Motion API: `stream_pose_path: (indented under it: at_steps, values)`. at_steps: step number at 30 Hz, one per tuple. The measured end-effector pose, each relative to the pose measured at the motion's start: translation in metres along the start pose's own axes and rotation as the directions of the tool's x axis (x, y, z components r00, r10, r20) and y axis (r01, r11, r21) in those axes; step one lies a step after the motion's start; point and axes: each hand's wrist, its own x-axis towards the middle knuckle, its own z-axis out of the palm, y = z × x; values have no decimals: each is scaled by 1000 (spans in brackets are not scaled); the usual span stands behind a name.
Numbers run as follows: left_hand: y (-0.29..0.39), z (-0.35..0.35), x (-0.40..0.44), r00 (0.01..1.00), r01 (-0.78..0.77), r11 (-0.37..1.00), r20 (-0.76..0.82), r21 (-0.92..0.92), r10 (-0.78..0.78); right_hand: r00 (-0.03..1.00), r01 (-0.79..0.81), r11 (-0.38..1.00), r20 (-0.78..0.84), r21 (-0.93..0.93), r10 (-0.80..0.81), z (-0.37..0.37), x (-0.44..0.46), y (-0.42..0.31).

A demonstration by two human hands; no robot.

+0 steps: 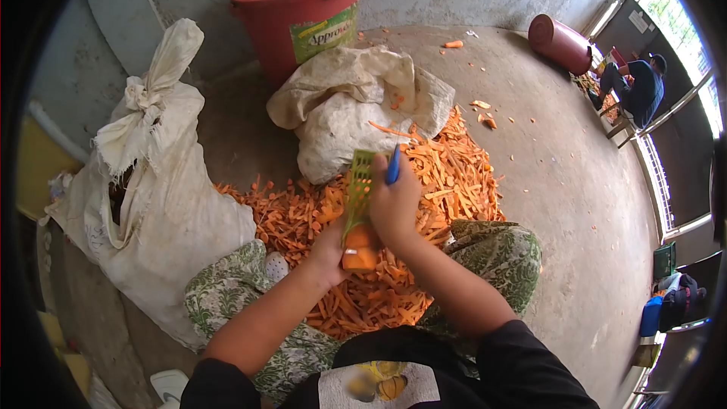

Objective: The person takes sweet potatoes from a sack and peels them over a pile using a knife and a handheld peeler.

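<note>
- Head view: a broad heap of orange strips (454,174) lies on the floor (564,182), between the legs and forward to a crumpled sack (337,125); a large amount of cutting appears done.
- Outstanding: the orange piece (360,257) is thick and chunky, so work on it is judged unfinished. Total remaining cannot be judged; the contents of the tied sack (170,204) are largely hidden.
- Location: the orange piece is low between the hands, above the heap, at the near end of a green slotted tool (358,189).
- Left hand (327,252): grip closed around the orange piece from its left side; forearm angled forward and inward.
- Right hand (395,204): grip closed on a blue handle (393,165), which points forward; hand slightly farther forward than the left, forearm angled inward. Whether it also bears on the slotted tool cannot be told; blur limits finger detail.
</note>
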Motion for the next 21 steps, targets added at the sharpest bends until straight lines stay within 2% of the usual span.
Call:
stream_pose_path:
  at_steps: [2,4,5,6,7,8,9,11,12,13,15,17,19,21]
  values:
    - [-3,0,-4,999,-27,997,36,67,24,987,-103,993,-127,-61,95,-4,23,19]
    - [1,14,-21,978,122,963,136,241,-158,955,-150,984,-273,-92,120,-23,57,38]
    - [0,16,-24,977,125,962,136,242,-162,920,-188,976,-368,-111,135,-32,71,47]
    - [-1,18,-25,980,85,933,138,350,-142,877,-226,966,-458,-126,146,-40,82,56]
    - [-1,21,-27,982,42,892,144,451,-119,878,-226,966,-457,-127,145,-49,91,66]
    - [-1,28,-31,995,71,908,29,414,-91,847,-198,980,-498,27,185,-57,100,77]
    - [1,23,-29,995,71,908,29,413,-91,815,-159,971,-531,178,231,-59,102,72]
    - [8,8,-21,974,35,942,198,335,-107,835,-182,959,-481,215,266,-54,96,64]
    - [10,6,-19,975,32,942,197,333,-103,852,-206,945,-429,253,300,-50,89,52]
    - [13,5,-16,986,9,950,155,311,-60,853,-206,945,-427,253,300,-43,81,44]
    - [17,8,-14,994,-14,957,111,291,-19,945,-168,939,-222,301,240,-28,60,27]
    - [21,16,-17,1000,-10,987,28,159,6,980,-162,971,-88,175,179,-20,36,3]
    - [23,18,-19,999,-38,990,35,136,34,995,-89,972,-14,217,95,-11,16,-7]
    - [24,15,-16,1000,-23,998,9,64,22,999,-32,974,-21,225,38,-5,1,-18]
